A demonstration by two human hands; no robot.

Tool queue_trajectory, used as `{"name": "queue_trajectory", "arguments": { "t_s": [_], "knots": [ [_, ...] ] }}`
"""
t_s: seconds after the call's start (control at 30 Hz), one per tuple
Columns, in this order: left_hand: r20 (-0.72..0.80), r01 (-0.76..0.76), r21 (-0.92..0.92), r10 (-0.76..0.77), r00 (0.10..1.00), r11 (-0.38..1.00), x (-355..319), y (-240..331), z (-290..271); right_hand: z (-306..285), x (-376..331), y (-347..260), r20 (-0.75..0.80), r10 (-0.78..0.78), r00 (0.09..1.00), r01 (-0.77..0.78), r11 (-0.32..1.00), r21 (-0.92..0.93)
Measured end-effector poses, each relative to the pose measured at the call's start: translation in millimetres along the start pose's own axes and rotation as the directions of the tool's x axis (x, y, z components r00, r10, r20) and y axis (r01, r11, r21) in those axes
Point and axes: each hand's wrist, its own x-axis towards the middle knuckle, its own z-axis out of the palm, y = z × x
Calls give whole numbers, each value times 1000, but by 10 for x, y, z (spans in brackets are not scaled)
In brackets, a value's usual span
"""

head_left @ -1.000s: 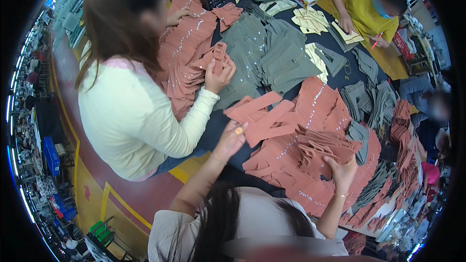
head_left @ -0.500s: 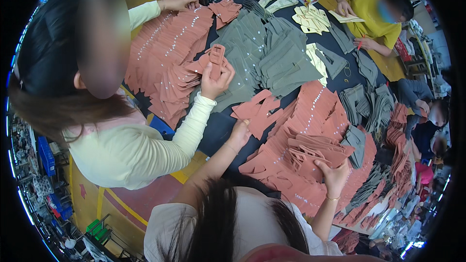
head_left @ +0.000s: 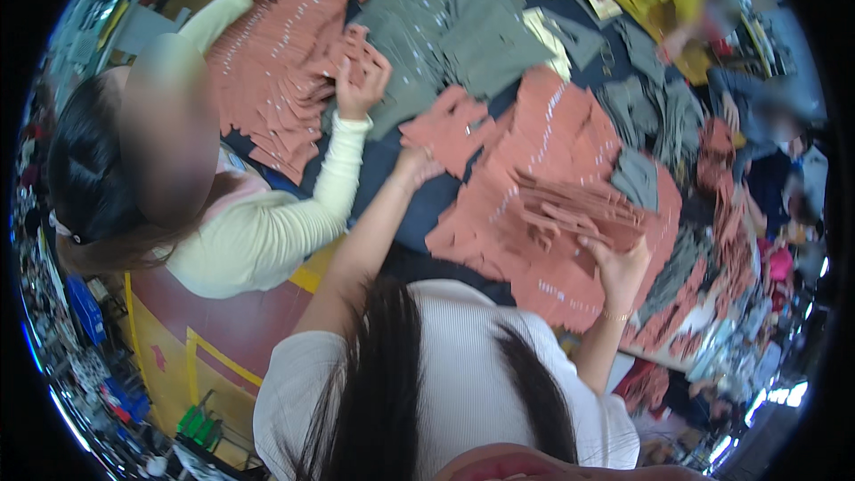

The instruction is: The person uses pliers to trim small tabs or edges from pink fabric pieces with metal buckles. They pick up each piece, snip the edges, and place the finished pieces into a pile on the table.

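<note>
The right hand (head_left: pixel 616 260) has its fingers curled under a fanned stack of terracotta-red cut fabric pieces (head_left: pixel 579 214), gripping and lifting it off the heap, seemingly so the layers stay together. The left hand (head_left: pixel 415 164) reaches out to the near edge of a loose flat terracotta-red fabric piece (head_left: pixel 450 129) on the dark blue table (head_left: pixel 419 205); whether its fingers pinch or just rest there I cannot tell. No bins hold anything: grey-green cut fabric piles (head_left: pixel 463 31) lie bare beyond, where a co-worker's hand in a cream sleeve (head_left: pixel 359 89) sorts another red bundle.
</note>
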Motion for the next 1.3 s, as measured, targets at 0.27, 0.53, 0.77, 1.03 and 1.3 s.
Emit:
{"name": "queue_trajectory", "arguments": {
  "t_s": [0.27, 0.53, 0.77, 1.03, 1.3],
  "knots": [
    [-173, -9, -102, -9, 985, 995, -29, -141, 127, -296, -566, 245, -35, 23, 999, -23, 1000, -16],
    [44, -271, -161, 281, 959, 949, -635, -211, 310, -504, -761, 325, -46, 6, 999, -7, 999, -32],
    [160, -309, -213, 345, 925, 927, -510, -287, 358, -581, -966, 383, -38, 80, 996, -83, 994, -72],
    [-126, -257, 23, 258, 958, 966, 154, -387, 335, -635, -1195, 486, -85, 122, 989, -129, 988, -89],
    [-307, 63, 581, 146, 940, 811, -36, -239, 215, -632, -1213, 529, -57, 95, 994, -96, 995, -12]
  ]
}}
